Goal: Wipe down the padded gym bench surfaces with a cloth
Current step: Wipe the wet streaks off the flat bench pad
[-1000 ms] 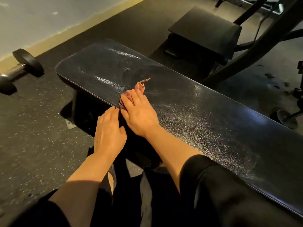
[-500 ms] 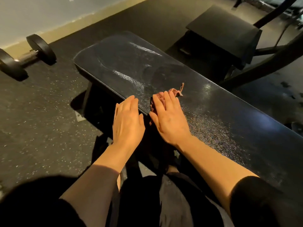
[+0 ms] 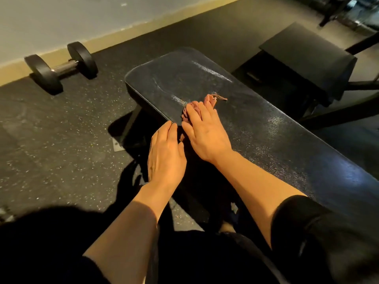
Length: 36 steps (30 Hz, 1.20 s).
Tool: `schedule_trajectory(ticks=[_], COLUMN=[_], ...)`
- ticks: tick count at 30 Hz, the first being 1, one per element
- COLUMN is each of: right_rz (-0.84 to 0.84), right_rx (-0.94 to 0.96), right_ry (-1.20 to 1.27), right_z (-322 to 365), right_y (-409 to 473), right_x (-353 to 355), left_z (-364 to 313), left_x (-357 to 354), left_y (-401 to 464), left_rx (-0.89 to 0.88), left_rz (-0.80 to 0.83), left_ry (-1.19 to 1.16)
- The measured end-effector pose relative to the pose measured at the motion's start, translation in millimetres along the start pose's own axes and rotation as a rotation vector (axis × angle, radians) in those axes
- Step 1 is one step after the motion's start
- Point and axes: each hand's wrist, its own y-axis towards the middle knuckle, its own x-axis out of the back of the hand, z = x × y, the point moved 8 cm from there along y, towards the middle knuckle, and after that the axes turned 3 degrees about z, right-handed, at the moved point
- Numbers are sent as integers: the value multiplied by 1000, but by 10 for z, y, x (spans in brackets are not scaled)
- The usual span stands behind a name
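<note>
Cloth (image 3: 207, 103), reddish-brown and bunched, lay flat on the black padded table (image 3: 276, 140) under the fingers of the right hand (image 3: 205, 132), near the pad's front edge. That hand was open, fingers straight, pressing the cloth down onto the pad. The left hand (image 3: 165, 156), just beside it, was open too, fingers straight and together, fingertips at the pad's front edge and holding nothing. By my reading the wiping step was under way, with 1 hand working and the other steadying. Beyond the fingertips the rounded end of the pad showed streaks, so the next move likely called for pushing the cloth forward and leftward toward that end under steady palm pressure, keeping the cloth bunched beneath the fingers.
</note>
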Motion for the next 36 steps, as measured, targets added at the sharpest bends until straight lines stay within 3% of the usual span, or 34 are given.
schedule_trajectory(ticks=[5, 14, 19, 22, 29, 33, 36], right_rz=[69, 18, -13, 44, -37, -73, -70], right_rx=[29, -230, 130, 49, -303, -20, 78], right_ry=[-18, -146, -117, 4, -157, -42, -17], right_z=[-75, -534, -81, -355, -1139, -475, -486], right_y=[-401, 537, -86, -161, 550, 428, 434], right_x=[-49, -70, -59, -30, -17, -122, -103], left_z=[-45, -42, -49, -146, -376, -354, -392], left_x=[-28, -8, 0, -65, -166, -143, -132], left_y=[18, 132, 136, 117, 201, 354, 409], left_rx=[8, -11, -37, -93, -175, -165, -174], left_rz=[15, 17, 24, 25, -10, -36, -81], left_ry=[-18, -7, 4, 9, 18, -12, -10])
